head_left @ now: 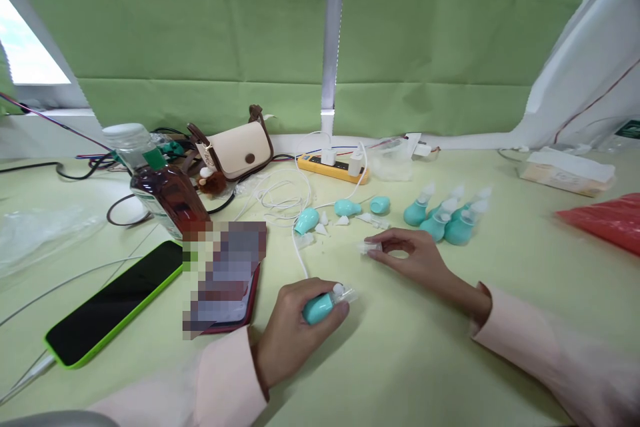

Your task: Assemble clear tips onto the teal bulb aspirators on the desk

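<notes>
In the lower middle, my left hand [295,327] is closed around a teal squeeze bulb [318,309] with a clear plastic piece at its mouth, pointing right. My right hand [410,257] pinches a small clear plastic piece [369,248] between thumb and fingertips, just above the table. Beyond the hands lie loose teal bulbs [347,207] and several small white tips [343,221]. Right of them, several teal bulbs with clear nozzles [459,227] stand upright in a group.
At left are a green-cased phone [115,307], a second phone [230,280] and a tilted bottle of brown liquid [170,197]. Behind stand a cream handbag [240,150] and a yellow power strip [333,169] with white cables. A tissue pack [567,172] and red plastic [607,219] lie right.
</notes>
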The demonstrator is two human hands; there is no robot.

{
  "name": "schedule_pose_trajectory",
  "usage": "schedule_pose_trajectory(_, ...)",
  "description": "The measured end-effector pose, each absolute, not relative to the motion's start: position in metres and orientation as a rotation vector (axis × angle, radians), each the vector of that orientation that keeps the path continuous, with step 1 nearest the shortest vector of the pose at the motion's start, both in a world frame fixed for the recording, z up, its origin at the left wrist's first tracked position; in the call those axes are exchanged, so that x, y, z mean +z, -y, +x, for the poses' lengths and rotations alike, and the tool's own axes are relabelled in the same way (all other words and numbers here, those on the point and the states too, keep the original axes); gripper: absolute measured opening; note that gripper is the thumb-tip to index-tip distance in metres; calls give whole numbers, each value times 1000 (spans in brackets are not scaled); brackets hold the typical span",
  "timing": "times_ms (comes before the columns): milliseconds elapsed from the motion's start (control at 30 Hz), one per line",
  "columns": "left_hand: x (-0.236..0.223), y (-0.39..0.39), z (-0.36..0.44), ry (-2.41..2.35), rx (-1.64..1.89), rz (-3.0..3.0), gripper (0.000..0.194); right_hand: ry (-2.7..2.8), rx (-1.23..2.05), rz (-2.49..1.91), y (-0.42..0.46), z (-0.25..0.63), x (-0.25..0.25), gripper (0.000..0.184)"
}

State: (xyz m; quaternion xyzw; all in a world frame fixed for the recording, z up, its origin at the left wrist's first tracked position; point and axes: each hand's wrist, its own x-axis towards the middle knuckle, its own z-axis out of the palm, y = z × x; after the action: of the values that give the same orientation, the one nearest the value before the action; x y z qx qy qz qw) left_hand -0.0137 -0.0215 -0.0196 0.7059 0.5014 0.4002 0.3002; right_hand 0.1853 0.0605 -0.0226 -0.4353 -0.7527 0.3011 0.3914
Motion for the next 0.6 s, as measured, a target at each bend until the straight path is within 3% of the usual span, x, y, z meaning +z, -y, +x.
schedule_pose_trajectory(300, -19, 23, -13, -1329, 1038, 1897, 12, 2269, -289, -987, -114, 203, -46, 27)
schedule_pose_trajectory(600, -22, 23, -13, -1349, 1038, 1941, 12, 2421, -427, -1081, -121, 197, -47, 29)
